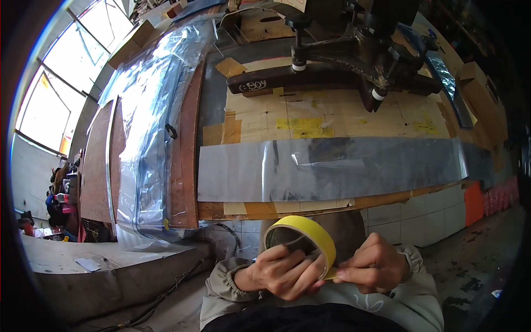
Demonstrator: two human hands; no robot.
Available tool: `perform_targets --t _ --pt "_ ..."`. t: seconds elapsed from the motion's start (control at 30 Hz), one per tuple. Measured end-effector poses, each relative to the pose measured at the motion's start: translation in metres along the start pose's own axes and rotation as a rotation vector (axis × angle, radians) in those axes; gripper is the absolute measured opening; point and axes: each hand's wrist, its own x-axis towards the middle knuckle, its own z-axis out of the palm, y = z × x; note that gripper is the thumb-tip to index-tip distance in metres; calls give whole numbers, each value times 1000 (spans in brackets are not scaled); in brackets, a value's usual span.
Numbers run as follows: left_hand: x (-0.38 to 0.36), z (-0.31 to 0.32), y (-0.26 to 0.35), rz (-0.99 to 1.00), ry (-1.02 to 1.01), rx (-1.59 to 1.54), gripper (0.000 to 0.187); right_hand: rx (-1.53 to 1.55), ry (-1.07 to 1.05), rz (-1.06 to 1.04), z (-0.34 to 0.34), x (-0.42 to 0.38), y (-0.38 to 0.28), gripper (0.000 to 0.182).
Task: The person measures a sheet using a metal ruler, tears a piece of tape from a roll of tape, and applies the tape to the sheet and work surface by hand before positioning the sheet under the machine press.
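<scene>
A roll of yellow tape (311,226) is in front of my body, just below the bench edge. My left hand (287,271) is closed on the roll, with fingers inside its ring. Between the thumb and fingers of my right hand (373,266) is the tape's loose end (330,274), a short yellow piece coming off the underside of the roll. Both hands are close together, apart from the bench. Beyond them, a long grey translucent sheet (359,169) lies along the front of the bench.
A dark clamp frame (332,77) with knobs stands over the wooden board (387,113). Left of it lies a stack wrapped in clear plastic (146,138). Yellow tape pieces (304,127) stick to the board. Cables (160,299) run along the floor at lower left.
</scene>
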Motion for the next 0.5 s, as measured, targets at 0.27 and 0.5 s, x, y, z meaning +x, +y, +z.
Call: perform_targets --t 0.27,0.5 --pt "3 -73 -19 -655 252 630 45 -315 1075 146 -36 -32 0 18" --pt "22 -137 -129 -557 -397 851 16 109 1151 417 -23 -8 19 25"
